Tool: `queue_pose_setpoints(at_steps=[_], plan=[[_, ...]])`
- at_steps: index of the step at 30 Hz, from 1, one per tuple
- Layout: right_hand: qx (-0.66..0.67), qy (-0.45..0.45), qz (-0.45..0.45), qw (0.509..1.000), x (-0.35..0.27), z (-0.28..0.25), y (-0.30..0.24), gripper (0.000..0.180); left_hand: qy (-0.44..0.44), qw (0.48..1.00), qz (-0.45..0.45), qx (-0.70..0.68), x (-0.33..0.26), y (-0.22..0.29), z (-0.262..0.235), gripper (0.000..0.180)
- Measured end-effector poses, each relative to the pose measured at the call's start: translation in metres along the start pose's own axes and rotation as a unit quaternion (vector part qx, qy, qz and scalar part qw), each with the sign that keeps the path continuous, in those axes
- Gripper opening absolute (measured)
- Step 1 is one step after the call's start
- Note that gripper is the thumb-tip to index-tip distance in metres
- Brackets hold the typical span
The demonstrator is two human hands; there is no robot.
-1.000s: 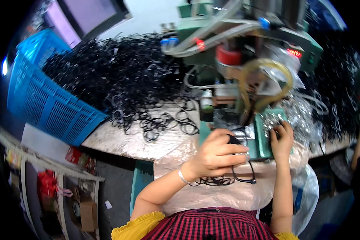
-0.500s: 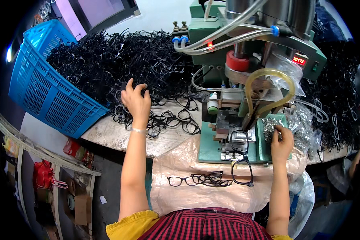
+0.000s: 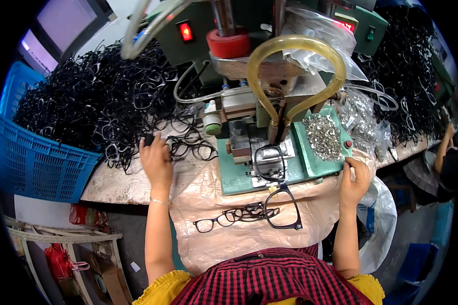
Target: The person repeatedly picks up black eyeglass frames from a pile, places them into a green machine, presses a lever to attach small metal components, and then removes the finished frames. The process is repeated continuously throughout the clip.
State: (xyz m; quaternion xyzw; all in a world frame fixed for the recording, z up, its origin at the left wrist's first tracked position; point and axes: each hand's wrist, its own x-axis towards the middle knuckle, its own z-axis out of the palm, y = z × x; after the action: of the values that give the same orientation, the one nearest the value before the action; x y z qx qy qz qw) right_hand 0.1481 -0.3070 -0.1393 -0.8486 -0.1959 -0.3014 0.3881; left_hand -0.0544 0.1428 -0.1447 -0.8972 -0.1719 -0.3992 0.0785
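Observation:
My left hand [image 3: 156, 161] lies on the worn table top at the edge of a big heap of black eyeglass frames [image 3: 102, 101], fingers curled on a black frame [image 3: 148, 138]. More loose frames [image 3: 191, 147] lie just right of it. My right hand [image 3: 353, 178] sits at the right front corner of a green tray of small silver parts [image 3: 323, 134], thumb and finger pinched together; anything between them is too small to see. One black frame [image 3: 269, 161] rests on the green machine's jig, and another [image 3: 284, 206] hangs off its front.
Several finished frames [image 3: 234, 216] lie on a plastic sheet over my lap. A blue basket [image 3: 35, 157] stands at left. A yellow hose loop [image 3: 295, 61] arches over the press. Another frame heap [image 3: 407, 76] and bags of parts [image 3: 361, 114] sit right. Another person's arm [image 3: 445, 147] shows at the right edge.
My left hand went from the machine out to the heap, then drew back toward the table's edge, closing on a frame. My right hand stayed at the tray corner. The view moved closer.

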Motion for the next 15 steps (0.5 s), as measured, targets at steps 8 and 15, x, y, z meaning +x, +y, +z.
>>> queue_pose_setpoints(at_steps=[8,15], plan=[[0.261,-0.133,-0.037,0.955,0.048,0.004,-0.084,0.016,-0.058,0.653,-0.538,-0.53,0.039,0.038,-0.015,0.038],[0.463,-0.139,0.105,0.869,0.05,0.061,-0.133,0.04,-0.073,0.532,-0.496,-0.682,-0.001,0.077,-0.001,0.011]])
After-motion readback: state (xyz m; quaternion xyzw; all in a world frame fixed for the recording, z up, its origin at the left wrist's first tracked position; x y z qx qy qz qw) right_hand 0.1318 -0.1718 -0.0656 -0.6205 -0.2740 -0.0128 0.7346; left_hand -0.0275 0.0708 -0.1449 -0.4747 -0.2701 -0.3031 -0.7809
